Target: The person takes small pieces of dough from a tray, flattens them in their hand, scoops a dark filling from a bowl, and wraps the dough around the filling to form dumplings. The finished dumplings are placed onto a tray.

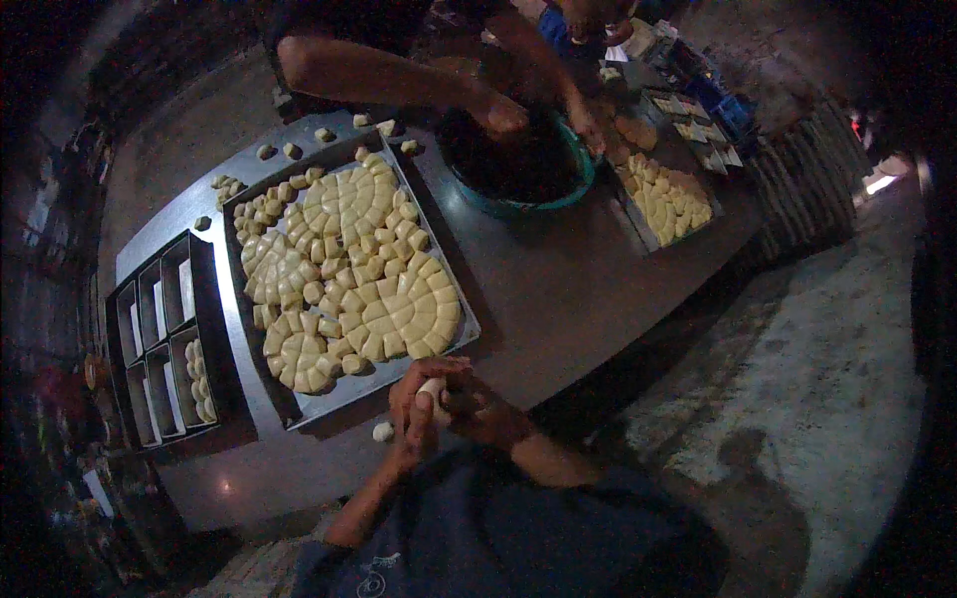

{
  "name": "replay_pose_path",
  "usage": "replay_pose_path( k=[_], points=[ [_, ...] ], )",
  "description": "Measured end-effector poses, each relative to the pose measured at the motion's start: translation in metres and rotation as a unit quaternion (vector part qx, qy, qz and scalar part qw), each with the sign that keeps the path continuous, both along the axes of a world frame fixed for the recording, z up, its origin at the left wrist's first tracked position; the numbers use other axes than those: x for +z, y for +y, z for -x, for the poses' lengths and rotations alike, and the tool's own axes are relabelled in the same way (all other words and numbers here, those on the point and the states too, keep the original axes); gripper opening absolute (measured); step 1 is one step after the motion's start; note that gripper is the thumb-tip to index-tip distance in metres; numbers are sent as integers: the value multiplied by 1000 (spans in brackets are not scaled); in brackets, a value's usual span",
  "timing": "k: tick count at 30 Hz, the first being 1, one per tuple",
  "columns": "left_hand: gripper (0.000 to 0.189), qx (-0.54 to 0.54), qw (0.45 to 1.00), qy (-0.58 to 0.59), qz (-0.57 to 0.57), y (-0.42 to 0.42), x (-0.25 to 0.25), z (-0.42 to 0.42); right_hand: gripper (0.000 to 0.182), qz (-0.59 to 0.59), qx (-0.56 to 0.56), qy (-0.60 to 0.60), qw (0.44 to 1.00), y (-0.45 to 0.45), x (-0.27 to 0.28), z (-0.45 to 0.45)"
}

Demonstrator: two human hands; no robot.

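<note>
Close together at the table's near edge, my left hand (416, 418) and my right hand (482, 411) hold a small pale piece of dough (431, 389) between them. One more dough ball (383, 431) lies on the table beside my left hand. Just beyond my hands is a large metal tray (381, 366) filled with cut dough pieces (400, 314), some in rounded, joined clusters and others loose between them. To its left stands a dark pan with six compartments (161, 347); the lower right compartment holds a row of dough pieces (199, 381), and pale strips show in the others.
Across the metal table (553, 299), a person's forearm (389, 78) reaches into a green-rimmed basin (523, 202) with dark contents. A second tray of dough (665, 202) and filled pans (691, 127) stand at the right. Several loose dough pieces (324, 134) lie along the far edge.
</note>
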State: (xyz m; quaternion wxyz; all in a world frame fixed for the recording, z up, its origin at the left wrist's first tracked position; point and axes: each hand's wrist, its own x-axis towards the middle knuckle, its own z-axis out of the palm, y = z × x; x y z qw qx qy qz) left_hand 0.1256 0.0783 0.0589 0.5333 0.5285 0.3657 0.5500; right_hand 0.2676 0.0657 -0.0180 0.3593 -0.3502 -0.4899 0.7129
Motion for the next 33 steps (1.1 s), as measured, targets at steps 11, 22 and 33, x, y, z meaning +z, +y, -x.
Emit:
replay_pose_path(
  k=[11,22,33],
  points=[
    [68,2,1000,-11,25,-3,1,1,44,-157,-35,-15,987,9,18,7],
    [65,1,999,35,-40,2,-4,11,34,81,6,215,973,6,24,13],
    [63,35,998,52,-24,-5,-5,10,37,19,77,-29,996,10,9,7]
  ],
)
